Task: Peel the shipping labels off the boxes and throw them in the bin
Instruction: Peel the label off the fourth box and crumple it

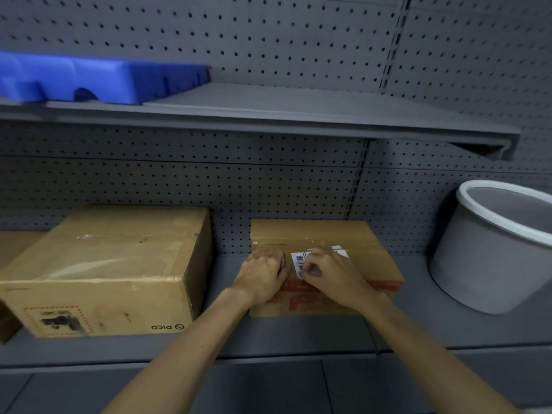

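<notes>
Shipping label (301, 262) lies on the small box (328, 234); our right hand (328, 276) pinches its near corner to start the peel; left hand (263, 273), fingers curled, seemingly steadies the box; bin (490, 249) waits right

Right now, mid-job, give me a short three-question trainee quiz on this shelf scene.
1. True or false: the white label is still stuck on the small box.
2. Which side of the small box is the grey bin on? A left, B right.
3. What sits on the upper shelf?

Key:
1. True; the right hand is picking at its corner, the left hand rests on the box.
2. B.
3. A blue plastic crate.
</notes>
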